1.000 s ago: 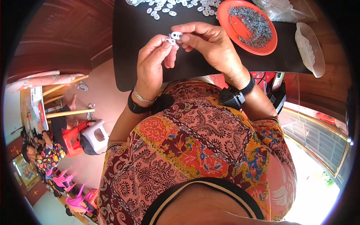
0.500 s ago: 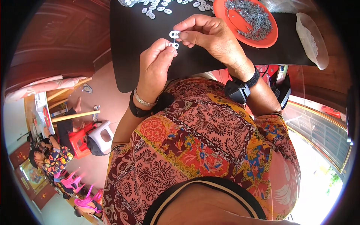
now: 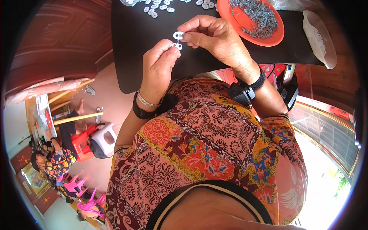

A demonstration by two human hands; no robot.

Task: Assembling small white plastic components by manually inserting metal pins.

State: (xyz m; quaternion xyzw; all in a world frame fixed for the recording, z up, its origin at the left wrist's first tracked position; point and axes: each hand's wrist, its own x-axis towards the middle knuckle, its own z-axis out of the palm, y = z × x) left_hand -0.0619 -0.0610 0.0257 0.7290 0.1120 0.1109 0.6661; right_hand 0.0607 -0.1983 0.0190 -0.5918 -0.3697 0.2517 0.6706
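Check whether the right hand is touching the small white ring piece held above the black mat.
Touching. The head view shows the right hand pinching the small white ring piece between thumb and fingertip, no gap visible. The left hand grips a second white piece just below it.

both hands [image 3: 191, 50] raised, fingertips pinched together

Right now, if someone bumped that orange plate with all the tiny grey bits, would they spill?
Probably some would. The orange plate looks shallow, and the grey bits are heaped loosely, so a shove could scatter them. The plate itself seems light plastic and might slide easily on the smooth black table.
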